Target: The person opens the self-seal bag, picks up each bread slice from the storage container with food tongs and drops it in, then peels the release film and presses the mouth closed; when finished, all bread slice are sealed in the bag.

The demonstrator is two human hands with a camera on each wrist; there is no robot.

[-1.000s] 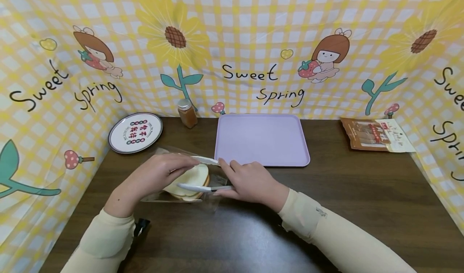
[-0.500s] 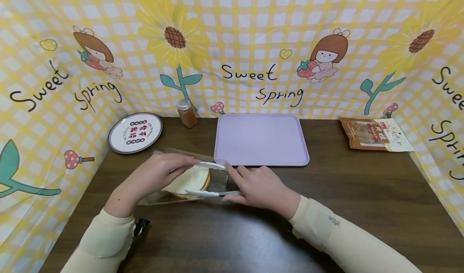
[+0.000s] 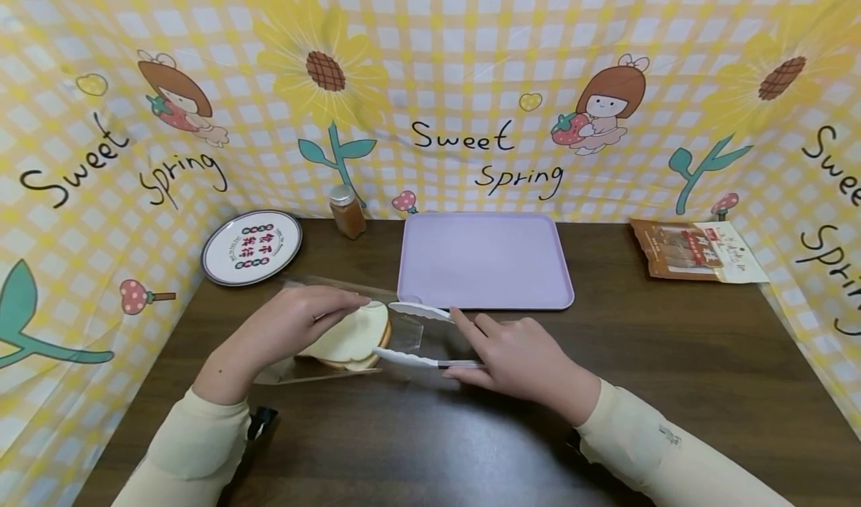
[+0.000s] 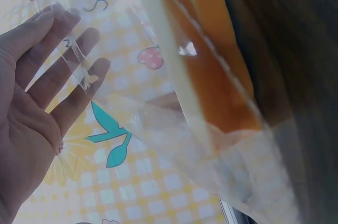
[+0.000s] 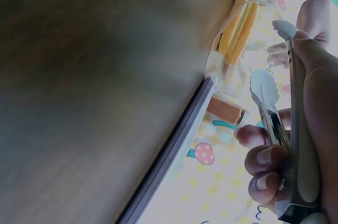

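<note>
A small stack of bread slices (image 3: 353, 335) with brown crusts lies inside a clear plastic bag (image 3: 408, 333) on the table. My left hand (image 3: 315, 306) is over the bag; in the left wrist view its thumb and index finger pinch the film, the other fingers spread. My right hand (image 3: 525, 357) grips a pair of tongs (image 5: 300, 134) with white scalloped tips. The tongs stand spread with nothing between them, their tips just right of the bread, near the bag's right end. In the right wrist view the bread (image 5: 238, 29) shows edge-on beyond the tongs.
Behind the hands lies a lilac tray (image 3: 486, 260). A white plate (image 3: 222, 256) with red lettering leans at the back left, beside a spice jar (image 3: 347, 211). Far right is a brown food packet (image 3: 693, 249). Patterned yellow cloth (image 3: 471, 58) walls the table.
My right hand has drawn the spread tongs to the right, away from over the bread and toward the bag's right end. My left hand stays in place.
</note>
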